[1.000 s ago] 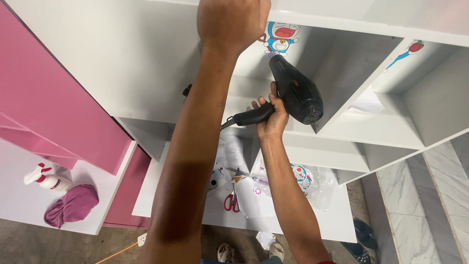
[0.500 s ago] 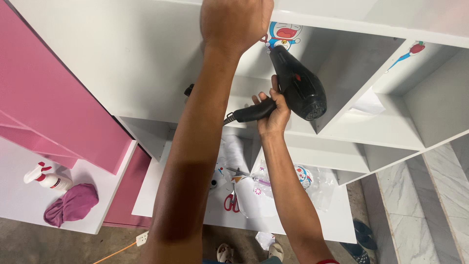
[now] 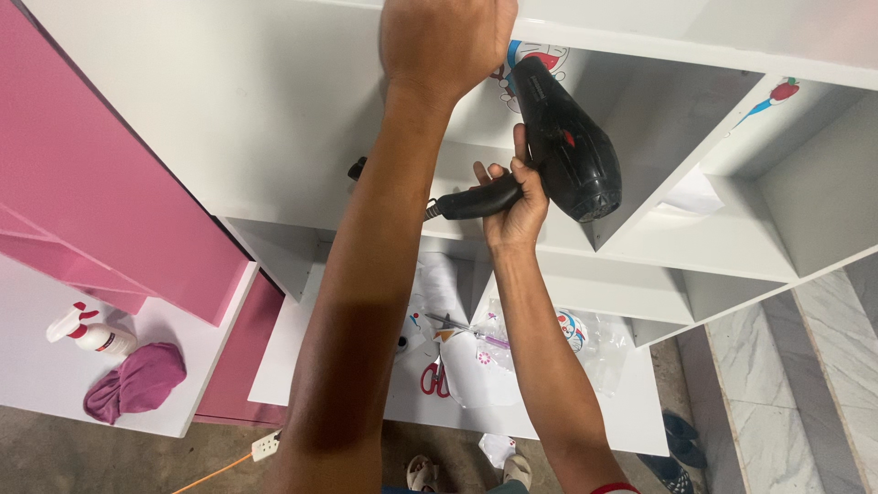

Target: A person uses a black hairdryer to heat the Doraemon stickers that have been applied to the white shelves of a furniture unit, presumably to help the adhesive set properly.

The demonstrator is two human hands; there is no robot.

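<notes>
- The right hand (image 3: 512, 206) grips the black hair dryer (image 3: 558, 146), up by the white shelf (image 3: 274, 110)
- The left hand (image 3: 446, 41) is a closed fist pressed on the shelf
- Red scissors (image 3: 433, 377) lie below

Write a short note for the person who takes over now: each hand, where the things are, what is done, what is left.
Left hand: pressed as a fist on the white shelf unit, beside a cartoon sticker.
Right hand: grips the black hair dryer, nozzle aimed at the sticker.
Below on a white board: red scissors and sticker sheets.
Done: sticker sits on the panel.
Left: cannot tell how well it has stuck; the fist hides part.
</notes>
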